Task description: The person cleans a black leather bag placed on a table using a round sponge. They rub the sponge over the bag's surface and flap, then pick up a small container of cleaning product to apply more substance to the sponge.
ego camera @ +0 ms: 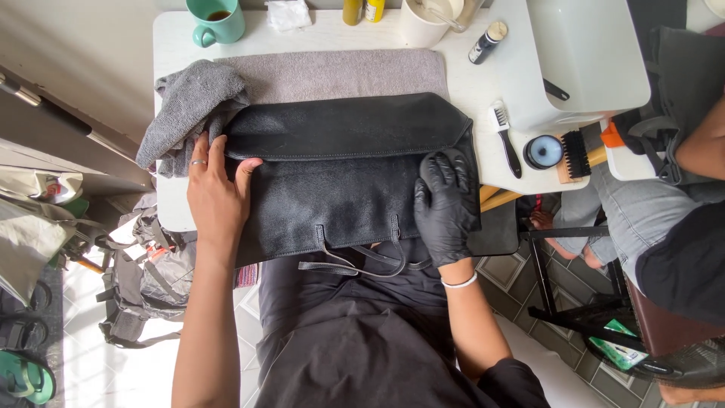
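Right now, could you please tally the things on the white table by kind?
Black leather bag: 1
Grey towels: 2
Brushes: 2
Round polish tin: 1
Green mug: 1
White cup: 1
Small dark bottle: 1
White tub: 1
Total: 10

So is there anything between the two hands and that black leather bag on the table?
Nothing visible. The bare left hand lies flat on the left end of the black leather bag, and the black-gloved right hand presses on its right end. The crumpled grey towel sits just beyond the left hand, not under it.
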